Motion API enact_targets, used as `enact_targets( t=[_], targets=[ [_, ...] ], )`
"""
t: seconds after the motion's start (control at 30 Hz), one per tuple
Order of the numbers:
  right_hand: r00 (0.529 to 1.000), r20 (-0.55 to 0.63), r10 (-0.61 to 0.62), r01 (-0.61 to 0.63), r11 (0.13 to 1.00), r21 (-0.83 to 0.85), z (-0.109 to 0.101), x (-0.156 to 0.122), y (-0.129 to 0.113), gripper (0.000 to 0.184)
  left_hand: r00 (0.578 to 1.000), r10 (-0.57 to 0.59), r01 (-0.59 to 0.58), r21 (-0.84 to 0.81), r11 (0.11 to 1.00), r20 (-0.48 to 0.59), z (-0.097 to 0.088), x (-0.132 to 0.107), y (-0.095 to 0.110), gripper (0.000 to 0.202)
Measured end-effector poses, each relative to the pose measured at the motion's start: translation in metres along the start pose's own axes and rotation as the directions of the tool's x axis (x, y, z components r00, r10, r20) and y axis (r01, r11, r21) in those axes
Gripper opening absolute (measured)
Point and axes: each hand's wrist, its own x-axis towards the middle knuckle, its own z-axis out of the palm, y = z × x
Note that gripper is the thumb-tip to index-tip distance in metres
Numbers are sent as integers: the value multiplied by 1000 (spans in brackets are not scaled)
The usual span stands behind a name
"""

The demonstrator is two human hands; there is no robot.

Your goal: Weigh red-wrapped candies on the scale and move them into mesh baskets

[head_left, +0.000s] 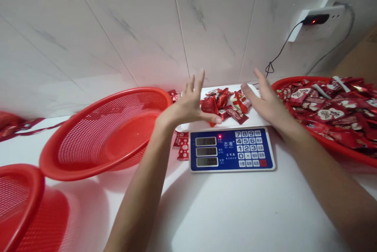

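Left hand [188, 104] and right hand [266, 100], both open and empty, flank the candies [226, 104] heaped on the scale [232, 149]; a clumsy squeeze could spill some off its edge.

Blue scale panel [232, 149] read 志准; keypad [249, 148] showed digits 0–9; top display [205, 141] looked like 0.196. Print on candy wrappers [226, 104] was unreadable.
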Motion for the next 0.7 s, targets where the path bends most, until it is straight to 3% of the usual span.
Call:
enact_targets(
  t=[0.1,0.2,0.33,0.5,0.6,0.7],
  targets=[
    [973,200,118,-144,982,119,26,16,2,108,994,39,-31,-82,996,105,29,24,-7,171],
    [936,342,81,-152,970,187,43,25,0,110,982,148,-131,-139,982,117,44,38,-12,167],
    [930,367,11,-116,957,266,51,23,-3,103,971,203,-186,-137,973,122,49,43,-11,161],
    [904,417,92,-217,940,264,51,19,-13,106,955,289,-278,-138,951,66,52,47,-5,148],
    [895,415,166,-277,935,222,50,16,-17,116,959,275,-265,-122,956,69,50,49,2,140],
    [898,395,192,-275,947,164,46,16,-18,122,970,188,-184,-36,982,151,42,48,11,140]
  ],
)
